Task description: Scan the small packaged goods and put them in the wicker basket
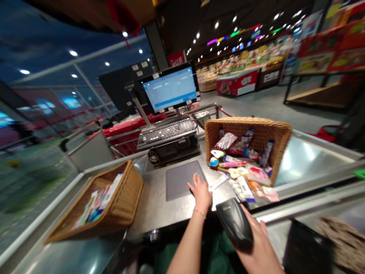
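The left hand [201, 194] lies open on the worktop [154, 215], fingers spread, with their tips at the edge of a gray mat [182, 180]. A thin bracelet [199, 213] circles that wrist. The right hand [258, 243] is closed around a black handheld scanner [235, 224], just beside the left hand.

Ahead and to the right, a tilted wicker basket [248, 123] sits with its mouth toward the person. It holds snack packets and bars, and more goods spill from it onto the steel: a pink tube [232, 164] lies at the mouth, and a white-and-blue box [245, 189] lies nearest the right hand. To the left, a second wicker basket [127, 196], also tilted, holds slim pink, white and blue boxes [98, 203].

Between the baskets, behind the mat, stand a keyboard [167, 133] and a lit monitor [170, 88]. A red bin [128, 129] sits behind steel rails past the keyboard. Farther off is a red-fronted chest freezer [236, 83]. A blurred dark object [306, 251] sits low at the right.
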Available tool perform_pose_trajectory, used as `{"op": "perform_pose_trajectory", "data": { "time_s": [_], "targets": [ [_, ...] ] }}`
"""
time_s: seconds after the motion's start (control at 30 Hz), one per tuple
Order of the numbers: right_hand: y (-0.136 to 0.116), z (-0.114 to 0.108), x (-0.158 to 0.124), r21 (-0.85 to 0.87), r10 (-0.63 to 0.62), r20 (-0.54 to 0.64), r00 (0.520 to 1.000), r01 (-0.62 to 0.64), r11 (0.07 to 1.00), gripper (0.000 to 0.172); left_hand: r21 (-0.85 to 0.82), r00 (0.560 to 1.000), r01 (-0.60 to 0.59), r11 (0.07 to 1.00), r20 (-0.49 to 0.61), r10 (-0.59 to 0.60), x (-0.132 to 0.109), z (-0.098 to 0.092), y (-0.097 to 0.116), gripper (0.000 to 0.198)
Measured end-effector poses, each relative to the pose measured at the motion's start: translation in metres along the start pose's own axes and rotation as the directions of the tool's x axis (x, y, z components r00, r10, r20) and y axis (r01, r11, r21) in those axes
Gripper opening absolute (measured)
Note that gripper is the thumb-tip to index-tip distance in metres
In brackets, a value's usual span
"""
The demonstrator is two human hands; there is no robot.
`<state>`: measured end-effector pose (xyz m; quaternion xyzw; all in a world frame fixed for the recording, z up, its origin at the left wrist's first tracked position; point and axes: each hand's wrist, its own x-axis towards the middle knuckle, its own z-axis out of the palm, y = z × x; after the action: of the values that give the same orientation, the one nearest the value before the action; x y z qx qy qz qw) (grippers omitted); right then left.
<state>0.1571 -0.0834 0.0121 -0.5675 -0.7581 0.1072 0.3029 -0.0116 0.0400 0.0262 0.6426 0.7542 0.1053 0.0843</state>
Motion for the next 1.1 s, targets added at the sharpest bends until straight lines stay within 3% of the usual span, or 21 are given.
{"op": "perform_pose_trajectory", "data": {
  "time_s": [0.23,0.33,0.6,0.77,0.97,1.1],
  "targets": [
    [-0.006,-0.001,0.001,-0.029,-0.059,-0.050,0.997,0.057,0.998,0.051,-0.062,0.997,0.070,0.996,-0.017,-0.071,0.004,0.012,0.001,0.040],
    [-0.010,-0.001,0.001,-0.019,-0.026,-0.093,0.995,0.024,1.000,0.049,-0.090,0.997,0.076,0.993,-0.021,-0.079,0.011,0.016,0.004,0.030],
    [-0.002,0.001,0.000,-0.020,-0.033,0.022,0.999,0.033,0.999,0.051,-0.208,0.989,0.113,0.972,-0.072,-0.130,0.002,0.020,-0.013,0.014],
    [-0.017,-0.001,0.000,0.073,-0.005,0.027,1.000,0.003,0.997,0.048,-0.319,0.961,0.191,0.928,-0.133,-0.243,-0.006,0.008,-0.025,0.017],
    [-0.042,0.001,0.001,0.146,0.046,-0.050,0.998,-0.038,0.989,0.048,-0.423,0.941,0.187,0.887,-0.183,-0.285,-0.009,-0.018,-0.033,0.017],
    [-0.045,-0.003,0.003,0.177,0.035,0.022,0.999,-0.038,0.984,0.049,-0.496,0.932,0.155,0.854,-0.213,-0.292,-0.015,-0.033,-0.045,0.016]
  ]
}}
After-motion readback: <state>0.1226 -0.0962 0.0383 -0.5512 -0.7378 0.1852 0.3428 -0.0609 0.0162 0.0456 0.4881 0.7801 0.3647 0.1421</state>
